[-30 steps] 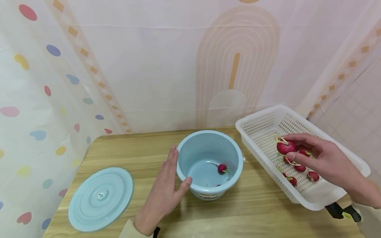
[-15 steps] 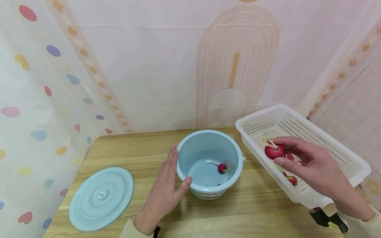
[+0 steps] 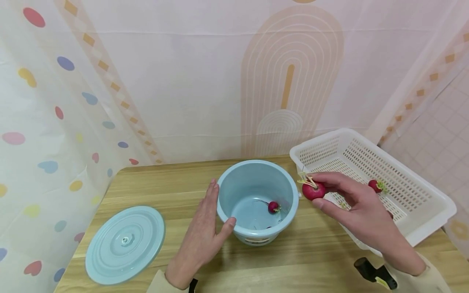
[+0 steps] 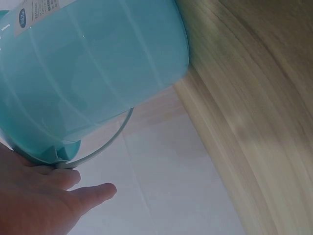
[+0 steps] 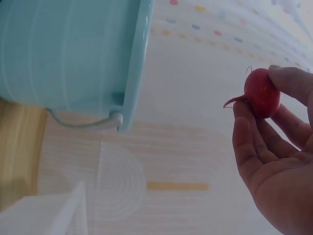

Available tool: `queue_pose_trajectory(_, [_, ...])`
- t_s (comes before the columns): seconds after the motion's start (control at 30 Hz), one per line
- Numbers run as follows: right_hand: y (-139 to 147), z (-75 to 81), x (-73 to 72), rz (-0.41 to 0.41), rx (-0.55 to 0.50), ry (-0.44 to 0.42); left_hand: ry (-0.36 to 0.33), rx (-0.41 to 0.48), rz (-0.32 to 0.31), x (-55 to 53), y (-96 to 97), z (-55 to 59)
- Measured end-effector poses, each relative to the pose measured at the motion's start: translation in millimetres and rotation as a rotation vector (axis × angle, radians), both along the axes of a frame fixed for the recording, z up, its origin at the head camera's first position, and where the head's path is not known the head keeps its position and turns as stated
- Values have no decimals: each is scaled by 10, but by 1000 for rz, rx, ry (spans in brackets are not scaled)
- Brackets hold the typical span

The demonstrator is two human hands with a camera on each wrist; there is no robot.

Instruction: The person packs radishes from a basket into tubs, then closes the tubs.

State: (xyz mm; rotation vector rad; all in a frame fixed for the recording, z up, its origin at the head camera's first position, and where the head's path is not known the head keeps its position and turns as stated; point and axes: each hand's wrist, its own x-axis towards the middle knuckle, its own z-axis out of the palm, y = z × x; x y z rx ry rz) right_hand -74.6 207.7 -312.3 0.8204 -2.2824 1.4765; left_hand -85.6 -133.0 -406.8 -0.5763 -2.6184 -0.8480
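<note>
Between thumb and fingers my right hand [image 3: 357, 207] pinches a red radish [image 3: 313, 190] with pale cut stalks, held just right of the blue bucket's rim. In the right wrist view the same radish [image 5: 262, 93] shows its thin root tail. My left hand [image 3: 203, 234] touches the left side of the blue bucket [image 3: 242, 173], its fingers straight and its thumb at the rim. Inside the bucket lies a radish [image 3: 273, 207], and a sliver of another shows by the near wall. In the white basket [image 3: 432, 199] sits a radish [image 3: 375, 186]; my right hand hides others there.
A round blue lid [image 3: 124, 244] lies on the wooden table [image 3: 183, 179] at the left. Behind the table hangs a patterned curtain [image 3: 190, 93]. The bucket's handle [image 4: 105, 144] hangs at its far side in the left wrist view.
My right hand has carried the radish leftward from above the white basket to beside the bucket's rim. The left hand and the bucket have stayed in place.
</note>
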Motion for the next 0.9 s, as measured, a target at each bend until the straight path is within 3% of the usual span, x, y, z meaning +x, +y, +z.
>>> queue_pose_trajectory(0.27, [-203, -108, -89, 61, -2, 11, -12, 0, 4, 10, -4, 10])
queue_pose_trajectory(0.43, [-315, -199, -148, 32, 54, 13, -17, -4, 3, 15, 0, 16])
queue_pose_trajectory(0.67, [-431, -340, -279, 22, 166, 100, -17, -12, 10, 13, 4, 14])
queue_pose_trajectory(0.9, [-507, -409, -351, 37, 253, 85, -19, -11, 12, 13, 0, 17])
